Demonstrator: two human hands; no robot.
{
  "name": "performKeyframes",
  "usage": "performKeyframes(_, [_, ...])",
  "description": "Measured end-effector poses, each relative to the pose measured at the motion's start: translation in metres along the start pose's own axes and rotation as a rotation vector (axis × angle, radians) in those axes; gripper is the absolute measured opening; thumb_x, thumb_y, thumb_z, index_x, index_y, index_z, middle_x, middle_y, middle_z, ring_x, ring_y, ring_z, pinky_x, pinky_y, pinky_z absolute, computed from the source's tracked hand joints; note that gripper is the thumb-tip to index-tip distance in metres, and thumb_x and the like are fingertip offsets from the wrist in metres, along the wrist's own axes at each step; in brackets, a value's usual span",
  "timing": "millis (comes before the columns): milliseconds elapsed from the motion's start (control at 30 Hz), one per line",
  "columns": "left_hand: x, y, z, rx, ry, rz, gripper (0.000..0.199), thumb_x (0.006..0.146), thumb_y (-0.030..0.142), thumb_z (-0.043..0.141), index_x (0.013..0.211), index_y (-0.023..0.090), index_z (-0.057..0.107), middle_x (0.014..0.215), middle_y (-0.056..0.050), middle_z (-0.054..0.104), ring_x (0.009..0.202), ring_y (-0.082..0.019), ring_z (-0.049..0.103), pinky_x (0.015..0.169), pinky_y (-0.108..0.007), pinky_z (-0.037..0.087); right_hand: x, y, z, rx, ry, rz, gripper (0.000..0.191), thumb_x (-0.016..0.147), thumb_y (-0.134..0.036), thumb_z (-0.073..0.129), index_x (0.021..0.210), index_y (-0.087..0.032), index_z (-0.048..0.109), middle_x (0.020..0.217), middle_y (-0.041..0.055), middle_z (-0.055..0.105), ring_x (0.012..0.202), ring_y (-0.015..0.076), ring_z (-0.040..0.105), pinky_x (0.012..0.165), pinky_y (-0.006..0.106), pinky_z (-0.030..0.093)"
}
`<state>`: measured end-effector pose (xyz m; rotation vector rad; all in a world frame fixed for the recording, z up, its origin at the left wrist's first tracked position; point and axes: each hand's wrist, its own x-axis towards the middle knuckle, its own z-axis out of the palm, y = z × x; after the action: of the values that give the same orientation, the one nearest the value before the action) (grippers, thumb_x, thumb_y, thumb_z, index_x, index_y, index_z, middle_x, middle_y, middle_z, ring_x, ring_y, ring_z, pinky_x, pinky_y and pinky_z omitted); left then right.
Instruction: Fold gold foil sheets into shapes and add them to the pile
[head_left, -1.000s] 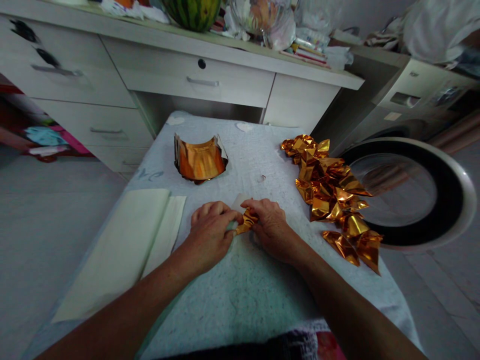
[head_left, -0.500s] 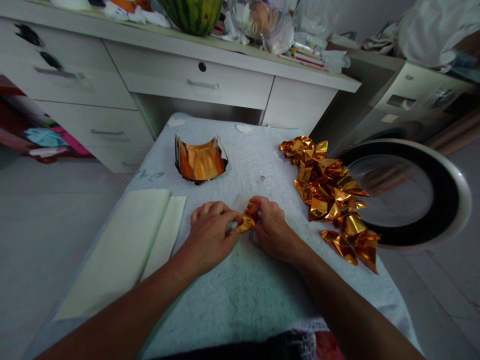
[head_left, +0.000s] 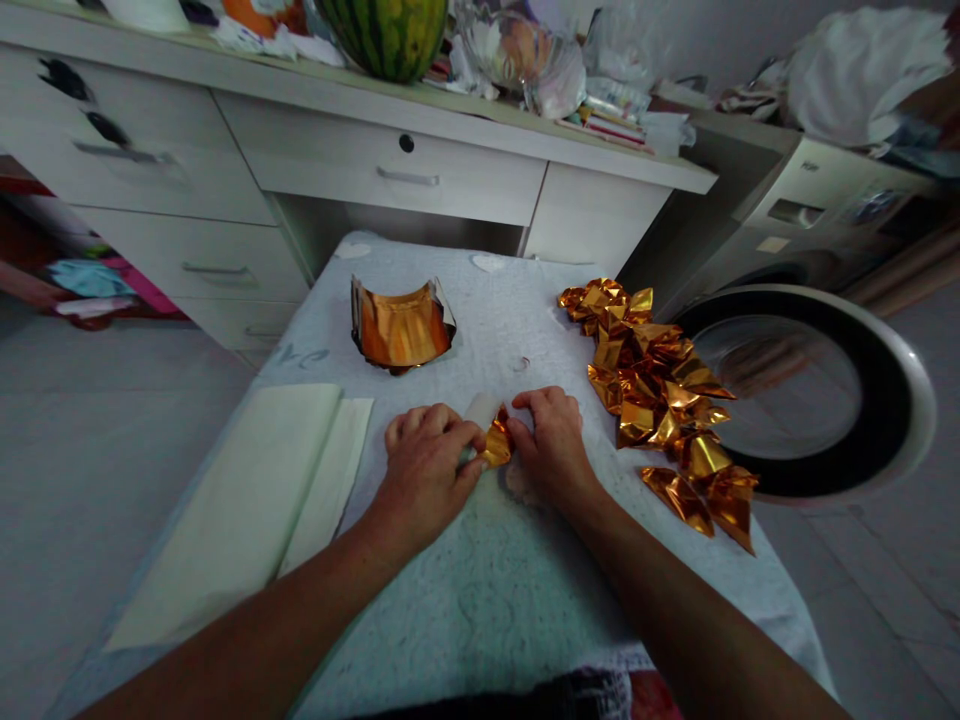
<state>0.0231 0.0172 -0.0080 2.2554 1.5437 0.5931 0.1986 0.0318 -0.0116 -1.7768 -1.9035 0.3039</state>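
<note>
A small piece of folded gold foil paper (head_left: 497,440) lies at the middle of the cloth-covered table. My left hand (head_left: 431,460) pinches its left side between thumb and forefinger. My right hand (head_left: 553,440) is at the foil's right edge, its thumb and forefinger apart and no foil between them. Just behind the foil is a whitish, translucent thing (head_left: 481,407), partly hidden, whose kind I cannot make out. To the right lies a pile of folded gold foil pieces (head_left: 660,375). A curved stack of gold foil sheets (head_left: 403,328) stands farther back on the left.
Pale folded paper sheets (head_left: 232,500) lie at the table's left. White drawers (head_left: 405,170) stand behind, with a watermelon (head_left: 386,35) and a glass bowl (head_left: 510,50) on top. On the right, a washing machine's open round door (head_left: 900,390) reaches close to the table edge.
My right hand's fingers have come off the foil and spread a little to the right. The foil now stands up in a pointed shape, while my left hand keeps its pinch.
</note>
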Motion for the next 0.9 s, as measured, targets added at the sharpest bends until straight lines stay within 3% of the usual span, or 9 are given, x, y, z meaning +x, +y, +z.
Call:
performKeyframes(267, [0.0002, -0.0004, 0.0043, 0.041, 0.051, -0.061, 0.044, 0.079, 0.029, 0.064, 0.121, 0.019, 0.055, 0.116, -0.01, 0.057, 0.111, -0.032, 0.046, 0.095, -0.049, 0.036, -0.0002, -0.0006, 0.0024, -0.072, -0.07, -0.016, 0.014, 0.085, -0.023, 0.062, 0.099, -0.02, 0.066, 0.106, 0.0092, 0.059, 0.099, 0.0277, 0.047, 0.087, 0.042, 0.037])
performKeyframes(467, [0.0007, -0.0018, 0.0053, 0.039, 0.046, -0.052, 0.051, 0.08, 0.031, 0.061, 0.128, 0.019, 0.051, 0.122, -0.011, 0.058, 0.115, -0.033, 0.047, 0.098, -0.051, 0.036, 0.0017, -0.0022, -0.0009, 0.01, -0.106, -0.015, 0.009, 0.084, -0.02, 0.063, 0.093, -0.018, 0.064, 0.102, 0.0081, 0.062, 0.099, 0.0267, 0.048, 0.088, 0.041, 0.035])
performKeyframes(633, [0.0008, -0.0024, 0.006, 0.016, 0.056, -0.039, 0.055, 0.079, 0.029, 0.063, 0.131, 0.02, 0.047, 0.127, -0.011, 0.058, 0.117, -0.033, 0.047, 0.099, -0.051, 0.036, 0.0002, -0.0026, -0.0016, 0.209, -0.123, -0.015, 0.012, 0.081, -0.011, 0.058, 0.089, -0.02, 0.058, 0.086, 0.0021, 0.063, 0.086, 0.0208, 0.054, 0.08, 0.035, 0.039])
performKeyframes(800, [-0.0007, -0.0035, 0.0078, -0.031, 0.091, -0.022, 0.069, 0.078, 0.026, 0.066, 0.14, 0.019, 0.035, 0.126, -0.013, 0.06, 0.117, -0.033, 0.05, 0.099, -0.052, 0.036, -0.0009, -0.0006, -0.0014, 0.52, -0.129, -0.03, 0.036, 0.079, -0.009, 0.051, 0.112, -0.021, 0.054, 0.075, -0.004, 0.055, 0.066, 0.0134, 0.052, 0.063, 0.026, 0.041])
performKeyframes(900, [-0.001, -0.0032, 0.0074, -0.063, 0.089, -0.023, 0.072, 0.077, 0.025, 0.067, 0.141, 0.017, 0.033, 0.121, -0.014, 0.062, 0.114, -0.032, 0.054, 0.1, -0.053, 0.035, -0.0009, 0.001, -0.0017, 0.668, -0.157, -0.006, 0.027, 0.081, -0.015, 0.051, 0.106, -0.021, 0.058, 0.076, -0.0029, 0.056, 0.065, 0.0127, 0.053, 0.061, 0.025, 0.042])
